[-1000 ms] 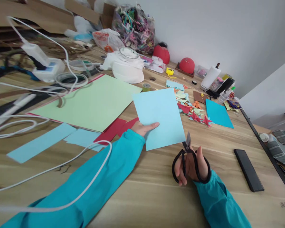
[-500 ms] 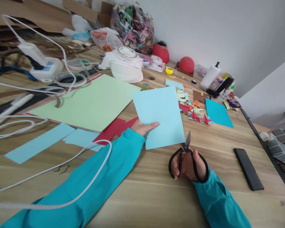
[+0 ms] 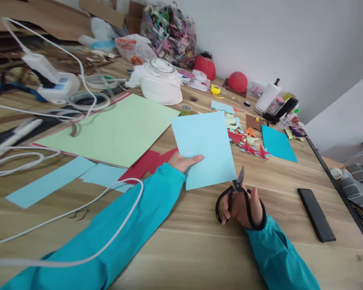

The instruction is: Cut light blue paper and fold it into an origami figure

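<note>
My left hand (image 3: 186, 162) grips a light blue sheet of paper (image 3: 208, 147) by its left side, thumb on top and the other fingers mostly hidden beneath. The sheet is held tilted above the table. In my right hand (image 3: 242, 207) is a pair of scissors (image 3: 238, 183) with black handles, my fingers through the loops. Their blades point up and away, close by the sheet's lower right corner; whether they touch it I cannot tell. Behind the sheet lies a pile of cut paper stars (image 3: 249, 147) in red, green, blue and orange.
A large pale green sheet (image 3: 115, 129), light blue strips (image 3: 51, 181) and red paper pieces (image 3: 140, 165) lie to the left. A white cable (image 3: 133, 205) loops over my left sleeve. On the right are a black phone (image 3: 316, 214) and a bright blue sheet (image 3: 278, 143).
The light blue sheet has shifted slightly to the right in my left hand. My right hand with the scissors has moved up a little.
</note>
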A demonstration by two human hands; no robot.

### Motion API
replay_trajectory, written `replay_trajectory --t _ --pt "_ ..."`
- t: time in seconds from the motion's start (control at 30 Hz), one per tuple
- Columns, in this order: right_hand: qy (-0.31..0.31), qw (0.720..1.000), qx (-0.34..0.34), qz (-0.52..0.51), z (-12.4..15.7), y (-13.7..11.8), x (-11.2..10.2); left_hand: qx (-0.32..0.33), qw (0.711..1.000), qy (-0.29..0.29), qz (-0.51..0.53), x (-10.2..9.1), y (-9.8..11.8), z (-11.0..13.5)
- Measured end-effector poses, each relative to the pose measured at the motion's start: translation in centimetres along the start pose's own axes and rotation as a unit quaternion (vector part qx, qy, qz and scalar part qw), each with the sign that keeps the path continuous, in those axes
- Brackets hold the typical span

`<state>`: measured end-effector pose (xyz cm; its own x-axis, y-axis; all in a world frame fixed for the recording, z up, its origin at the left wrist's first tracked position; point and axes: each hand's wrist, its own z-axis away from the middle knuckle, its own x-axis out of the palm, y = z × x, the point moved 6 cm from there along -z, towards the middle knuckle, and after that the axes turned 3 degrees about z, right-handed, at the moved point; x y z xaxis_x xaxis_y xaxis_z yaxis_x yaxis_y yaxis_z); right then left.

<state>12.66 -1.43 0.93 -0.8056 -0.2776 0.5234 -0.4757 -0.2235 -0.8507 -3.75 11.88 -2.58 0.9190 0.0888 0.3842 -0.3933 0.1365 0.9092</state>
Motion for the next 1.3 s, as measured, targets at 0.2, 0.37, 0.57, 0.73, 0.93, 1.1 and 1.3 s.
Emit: replay_trajectory --t 0.2,0.37,0.57,0.73,0.93,1.1,1.3 --pt "0.020 1.000 0.012 0.000 0.1 0.1 -0.5 0.051 0.998 -0.005 -0.024 0.0 0.6 0.0" --pt "0.017 0.999 0.025 0.012 0.0 0.1 -0.4 0.093 0.994 0.028 -0.056 0.1 1.6 0.8" --pt "0.019 0.999 0.034 0.019 0.1 0.3 -0.3 0.071 0.991 0.070 -0.084 0.0 2.2 1.4" --pt "0.021 0.999 0.027 0.020 0.1 0.2 -0.3 0.091 0.989 0.071 -0.088 0.0 2.5 1.4" --pt "0.017 0.999 0.029 0.004 0.2 0.0 -0.2 0.107 0.984 0.080 -0.117 0.0 2.8 1.7" --pt "0.029 0.999 0.022 0.007 0.3 0.0 -0.4 0.091 0.982 0.093 -0.140 -0.1 3.0 2.0" --pt "0.037 0.999 0.023 -0.009 0.4 0.1 -0.7 0.100 0.978 0.121 -0.135 -0.1 3.5 2.5"
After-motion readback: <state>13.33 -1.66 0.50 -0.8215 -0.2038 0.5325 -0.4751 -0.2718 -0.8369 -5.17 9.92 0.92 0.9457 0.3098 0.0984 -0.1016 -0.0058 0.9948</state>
